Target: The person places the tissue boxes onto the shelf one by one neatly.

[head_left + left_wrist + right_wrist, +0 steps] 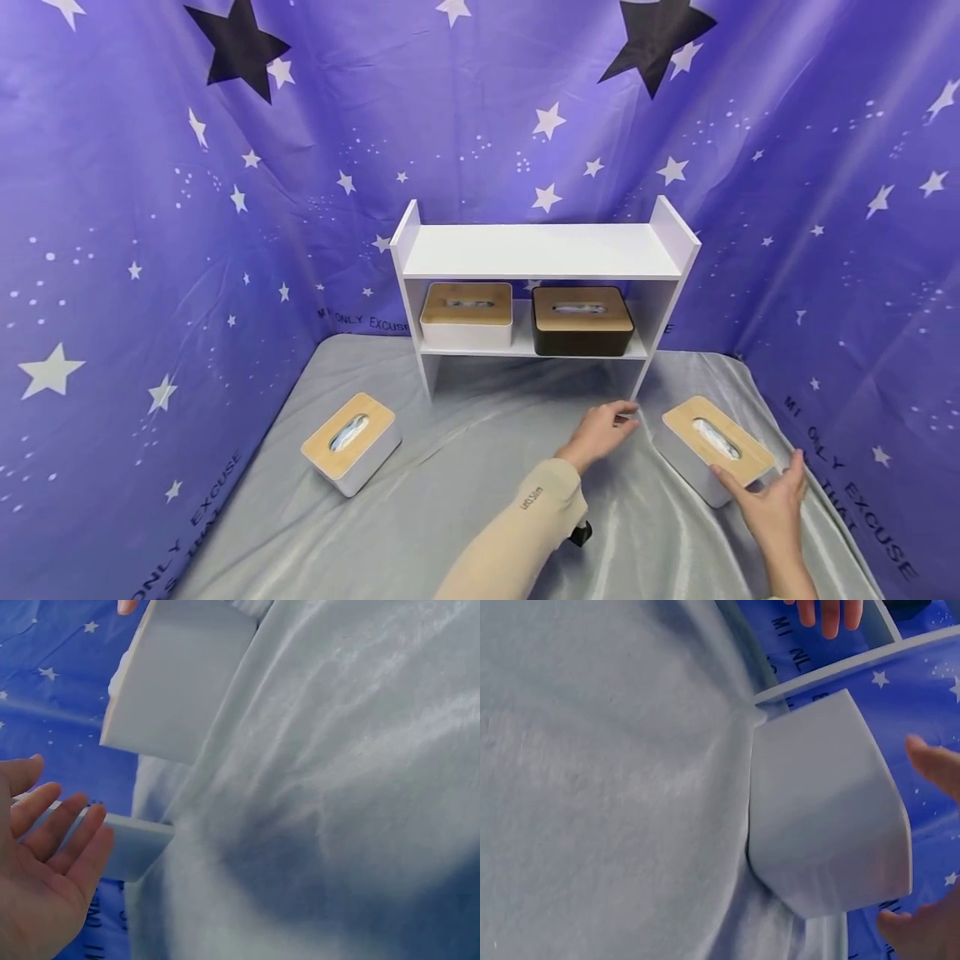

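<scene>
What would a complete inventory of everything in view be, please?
Two-tier panel shelf: 1, white, centre back.
White rectangular wood-lidded box: 1, white, lower tier left.
Black rectangular wood-lidded box: 1, black, lower tier right.
Left rectangular wood-lidded box: 1, pale grey, on cloth.
Right rectangular wood-lidded box: 1, pale grey, on cloth.
Slot filling: count unclear, whitish, in lid openings.
Shiny cloth: 1, grey, work surface.
Star-printed curtain: count unclear, purple-blue, back and sides.
Small object: 1, black, under left wrist.
Long sleeve: 1, beige, left arm.
Left hand: 1, bare, before shelf's right end.
Right hand: 1, bare, at right box's near end.
</scene>
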`<state>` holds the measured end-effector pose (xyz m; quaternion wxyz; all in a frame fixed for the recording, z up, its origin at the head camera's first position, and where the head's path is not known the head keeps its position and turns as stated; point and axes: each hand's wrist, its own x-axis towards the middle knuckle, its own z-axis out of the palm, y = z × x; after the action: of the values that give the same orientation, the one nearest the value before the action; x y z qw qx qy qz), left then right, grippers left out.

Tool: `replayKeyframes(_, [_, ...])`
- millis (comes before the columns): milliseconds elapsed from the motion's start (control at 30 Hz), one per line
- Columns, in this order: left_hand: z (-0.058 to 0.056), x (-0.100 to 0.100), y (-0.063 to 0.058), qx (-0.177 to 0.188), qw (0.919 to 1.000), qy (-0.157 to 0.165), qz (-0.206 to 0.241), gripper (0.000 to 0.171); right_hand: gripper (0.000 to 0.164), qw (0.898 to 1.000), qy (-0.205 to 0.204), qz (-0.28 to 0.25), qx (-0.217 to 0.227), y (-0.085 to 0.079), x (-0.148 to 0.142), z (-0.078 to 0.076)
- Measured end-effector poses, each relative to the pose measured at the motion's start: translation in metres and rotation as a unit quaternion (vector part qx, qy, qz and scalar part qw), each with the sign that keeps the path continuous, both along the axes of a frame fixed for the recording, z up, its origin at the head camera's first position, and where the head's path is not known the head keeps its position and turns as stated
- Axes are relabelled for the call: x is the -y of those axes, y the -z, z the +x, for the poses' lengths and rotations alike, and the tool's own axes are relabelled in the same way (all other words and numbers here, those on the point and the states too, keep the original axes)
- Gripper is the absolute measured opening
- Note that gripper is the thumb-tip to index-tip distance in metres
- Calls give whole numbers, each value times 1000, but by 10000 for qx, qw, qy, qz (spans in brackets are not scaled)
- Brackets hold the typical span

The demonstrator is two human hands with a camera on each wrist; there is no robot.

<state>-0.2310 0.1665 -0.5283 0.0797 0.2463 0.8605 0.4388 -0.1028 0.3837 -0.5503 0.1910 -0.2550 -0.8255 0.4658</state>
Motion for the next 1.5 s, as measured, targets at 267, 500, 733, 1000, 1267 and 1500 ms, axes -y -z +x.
replayKeyframes(267, [3,1,15,289,9988,115,372,32,118,9967,-391,-555,-440,18,0,-9])
replayKeyframes(500, [3,6,20,380,9981,102,474,33,112,9992,-183,-363,-43,23,-7,-7])
replayKeyframes(733, [2,11,23,412,9974,113,583,34,117,9974,-274,-575,334,21,-4,-4])
replayKeyframes(1000, [6,13,18,674,9955,123,659,42,117,9953,-689,-410,546,14,6,-3])
replayKeyframes(1267, [8,17,17,708,9942,237,769,55,110,9925,-1162,-346,159,8,18,-4])
replayKeyframes(1500, [9,29,10,647,9938,154,885,60,105,9844,-1641,-600,-203,2,27,-7])
